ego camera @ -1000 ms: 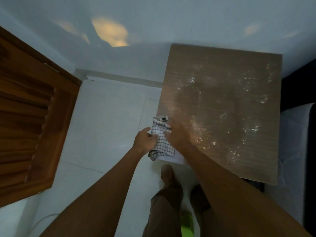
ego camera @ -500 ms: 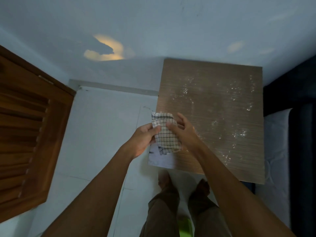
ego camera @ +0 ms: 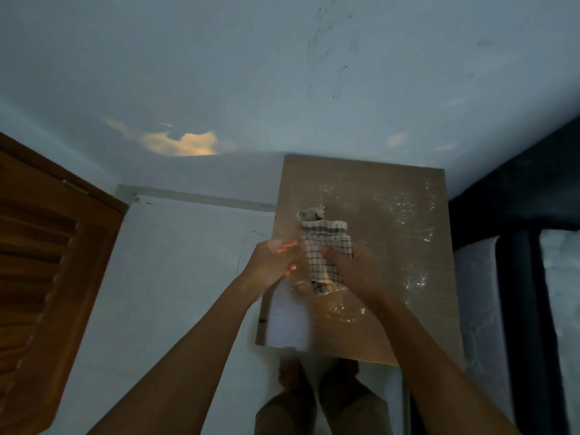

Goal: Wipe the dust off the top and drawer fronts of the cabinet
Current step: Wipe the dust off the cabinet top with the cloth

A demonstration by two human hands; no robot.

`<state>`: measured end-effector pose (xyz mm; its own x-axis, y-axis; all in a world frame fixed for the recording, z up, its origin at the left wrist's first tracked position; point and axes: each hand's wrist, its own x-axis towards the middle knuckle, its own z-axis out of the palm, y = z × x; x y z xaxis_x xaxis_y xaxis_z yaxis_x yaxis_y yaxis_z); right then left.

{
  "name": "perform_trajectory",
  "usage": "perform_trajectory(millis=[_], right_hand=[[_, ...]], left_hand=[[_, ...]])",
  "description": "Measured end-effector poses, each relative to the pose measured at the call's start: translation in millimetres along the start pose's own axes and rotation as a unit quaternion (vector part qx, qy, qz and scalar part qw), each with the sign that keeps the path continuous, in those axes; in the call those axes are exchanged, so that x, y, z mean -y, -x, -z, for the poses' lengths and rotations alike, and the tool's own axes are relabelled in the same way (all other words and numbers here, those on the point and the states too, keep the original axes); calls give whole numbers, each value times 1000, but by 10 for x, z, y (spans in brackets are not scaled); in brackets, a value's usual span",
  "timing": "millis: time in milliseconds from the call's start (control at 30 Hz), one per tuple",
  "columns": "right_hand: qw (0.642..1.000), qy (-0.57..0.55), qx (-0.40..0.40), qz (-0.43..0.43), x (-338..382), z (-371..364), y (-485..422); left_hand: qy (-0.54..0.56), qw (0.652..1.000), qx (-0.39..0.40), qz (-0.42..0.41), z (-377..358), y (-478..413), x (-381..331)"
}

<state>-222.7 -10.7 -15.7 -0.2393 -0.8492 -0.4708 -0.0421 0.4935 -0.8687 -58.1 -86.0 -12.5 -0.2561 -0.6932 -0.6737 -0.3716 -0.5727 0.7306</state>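
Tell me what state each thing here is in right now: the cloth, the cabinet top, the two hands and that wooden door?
Checked cloth: bunched, held up over the cabinet by both hands.
Cabinet top: dusty, pale specks scattered across it.
Left hand: closed on the cloth's left side.
Right hand: closed on the cloth's right side.
White sheet: lying flat at the cabinet's near left corner.
Wooden louvred door: cannot tell whether open or closed.

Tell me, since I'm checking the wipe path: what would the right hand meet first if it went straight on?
Probably the checkered cloth the right hand already grips, then the dusty cabinet top; depth is unclear.
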Motion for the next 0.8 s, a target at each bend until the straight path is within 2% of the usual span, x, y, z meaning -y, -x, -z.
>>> perform_trajectory(millis=[133, 233, 333, 400, 467, 600, 667, 800], right_hand=[[985, 144, -81, 52, 22, 456, -491], [948, 267, -97, 141, 115, 720, -1139], [873, 382, -84, 291, 331, 793, -1900], [813, 448, -29, 370, 408, 713, -2348], [771, 504, 16, 389, 430, 558, -2728], [702, 554, -1, 448, 228, 156, -3235], [705, 562, -5, 432, 18, 40, -3380], [802, 466, -7, 373, -301, -54, -3453]], left_hand=[[-86, 992, -69, -57, -6, -459, -92], [-170, 975, -123, -77, 19, -859, -130], [-221, 963, -141, -64, 48, -1232, -98], [-252, 955, -147, -54, 80, -1452, -10], [-275, 947, -161, -37, 113, -1633, 123], [-250, 947, -202, -16, 160, -1793, 375], [-239, 948, -208, -27, 144, -1806, 447], [-185, 957, -224, -24, 109, -1796, 469]])
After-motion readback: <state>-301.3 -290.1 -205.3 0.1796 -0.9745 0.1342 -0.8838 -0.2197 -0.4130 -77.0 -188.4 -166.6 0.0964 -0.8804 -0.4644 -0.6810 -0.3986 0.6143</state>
